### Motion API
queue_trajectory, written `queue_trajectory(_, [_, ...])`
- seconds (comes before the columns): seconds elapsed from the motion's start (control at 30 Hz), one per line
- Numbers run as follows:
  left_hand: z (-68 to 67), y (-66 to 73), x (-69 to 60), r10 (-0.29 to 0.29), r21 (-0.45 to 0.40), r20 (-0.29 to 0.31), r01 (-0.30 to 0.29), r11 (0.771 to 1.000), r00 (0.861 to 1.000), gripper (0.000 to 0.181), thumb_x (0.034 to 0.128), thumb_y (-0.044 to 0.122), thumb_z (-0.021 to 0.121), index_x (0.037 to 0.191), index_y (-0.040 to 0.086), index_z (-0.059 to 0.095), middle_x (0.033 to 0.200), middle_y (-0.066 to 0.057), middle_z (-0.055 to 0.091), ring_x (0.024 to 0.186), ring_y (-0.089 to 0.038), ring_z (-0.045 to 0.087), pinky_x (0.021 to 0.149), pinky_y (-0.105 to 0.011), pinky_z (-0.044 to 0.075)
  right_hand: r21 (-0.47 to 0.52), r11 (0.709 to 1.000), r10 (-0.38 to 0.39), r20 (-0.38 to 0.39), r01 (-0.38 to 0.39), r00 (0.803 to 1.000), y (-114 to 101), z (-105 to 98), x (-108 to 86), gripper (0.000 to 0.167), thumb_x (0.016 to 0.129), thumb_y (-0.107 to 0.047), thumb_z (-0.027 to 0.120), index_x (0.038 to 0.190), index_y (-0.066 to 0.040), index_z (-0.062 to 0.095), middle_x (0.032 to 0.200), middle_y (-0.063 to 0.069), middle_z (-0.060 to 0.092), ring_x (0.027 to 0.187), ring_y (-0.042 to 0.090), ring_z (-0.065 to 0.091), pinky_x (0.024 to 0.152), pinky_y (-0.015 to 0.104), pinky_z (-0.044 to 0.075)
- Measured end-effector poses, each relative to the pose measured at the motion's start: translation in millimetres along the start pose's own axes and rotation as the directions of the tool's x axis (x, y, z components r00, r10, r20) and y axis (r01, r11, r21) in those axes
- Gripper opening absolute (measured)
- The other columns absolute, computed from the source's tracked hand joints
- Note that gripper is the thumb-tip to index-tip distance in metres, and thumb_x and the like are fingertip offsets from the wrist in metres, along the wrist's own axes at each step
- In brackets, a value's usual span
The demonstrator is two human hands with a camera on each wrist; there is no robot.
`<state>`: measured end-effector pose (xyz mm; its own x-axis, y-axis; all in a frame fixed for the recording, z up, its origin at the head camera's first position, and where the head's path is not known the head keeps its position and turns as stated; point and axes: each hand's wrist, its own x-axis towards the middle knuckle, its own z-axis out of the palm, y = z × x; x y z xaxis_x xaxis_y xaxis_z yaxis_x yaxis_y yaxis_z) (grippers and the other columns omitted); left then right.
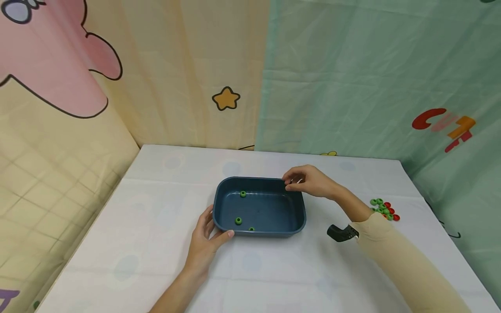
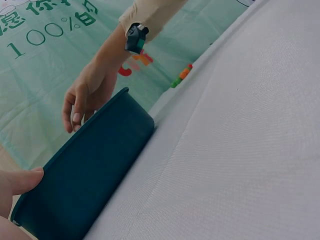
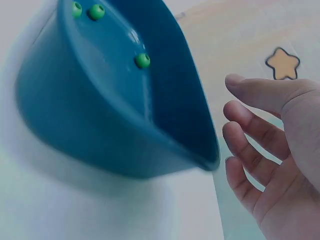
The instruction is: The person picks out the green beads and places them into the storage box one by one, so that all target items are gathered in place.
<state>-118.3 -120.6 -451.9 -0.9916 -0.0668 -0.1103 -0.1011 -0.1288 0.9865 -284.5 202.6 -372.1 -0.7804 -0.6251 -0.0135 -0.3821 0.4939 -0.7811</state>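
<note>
One blue tub [image 1: 270, 211] sits on one white table [image 1: 309, 274], with three green beads [image 1: 238, 221] inside, at its 7, 8 and 10 o'clock. The left hand [image 1: 204, 244] holds the tub's 8 o'clock corner. The right hand [image 1: 310, 180] is at the 2 o'clock corner; its own wrist view shows it holds nothing, fingers a bit bent, thumb apart. At 3 o'clock lies a bunch of loose beads [image 1: 382, 207], too packed to count. Only the left wrist view shows green writing [image 2: 52, 30] on the curtain.
</note>
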Motion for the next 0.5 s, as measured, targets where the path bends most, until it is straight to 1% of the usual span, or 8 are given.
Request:
queue_trajectory(0.17, [-0.4, 0.3, -0.5, 0.000, 0.003, -0.002, 0.000, 1.000, 1.000, 0.095, 0.0855, 0.002, 0.084, 0.163, 0.016, 0.030, 0.164, -0.011, 0.030, 0.151, -0.033, 0.028, 0.116, -0.043, 0.041, -0.010, 1.000, 0.028, -0.042, -0.029, 0.999, 11, -9, -18.2, 0.028, 0.097, -0.012, 0.075, 0.121, 0.000, 0.071, 0.106, 0.005, 0.072, 0.095, 0.024, 0.067, 0.081, 0.033, 0.059])
queue_trajectory(0.3, [-0.5, 0.0, -0.8, 0.005, 0.001, 0.004, -0.005, 1.000, 1.000, 0.095, 0.0862, 0.002, 0.083, 0.163, 0.015, 0.028, 0.164, -0.011, 0.029, 0.151, -0.033, 0.028, 0.116, -0.044, 0.041, -0.042, 0.998, 0.045, -0.088, -0.049, 0.995, 20, -15, -31.1, 0.027, 0.097, -0.013, 0.075, 0.120, -0.001, 0.072, 0.105, 0.005, 0.071, 0.093, 0.023, 0.066, 0.078, 0.030, 0.059])
queue_trajectory(0.37, [-0.5, 0.1, -0.7, 0.006, 0.002, 0.004, -0.006, 1.000, 1.000, 0.095, 0.0860, 0.002, 0.083, 0.163, 0.016, 0.029, 0.164, -0.011, 0.030, 0.151, -0.033, 0.028, 0.116, -0.044, 0.041, -0.051, 0.997, 0.061, -0.104, -0.066, 0.993, 24, -18, -37.8, 0.027, 0.097, -0.014, 0.075, 0.120, -0.001, 0.072, 0.106, 0.005, 0.071, 0.092, 0.023, 0.065, 0.076, 0.030, 0.059])
queue_trajectory(0.5, [-0.3, -0.6, 0.1, -0.001, 0.008, -0.002, 0.001, 1.000, 1.000, 0.095, 0.0858, 0.002, 0.083, 0.163, 0.016, 0.030, 0.164, -0.011, 0.030, 0.151, -0.033, 0.028, 0.116, -0.043, 0.041, -0.033, 0.994, 0.096, -0.118, -0.100, 0.988, 32, -24, -51.5, 0.028, 0.097, -0.015, 0.076, 0.120, -0.001, 0.072, 0.106, 0.006, 0.071, 0.094, 0.024, 0.065, 0.076, 0.033, 0.059])
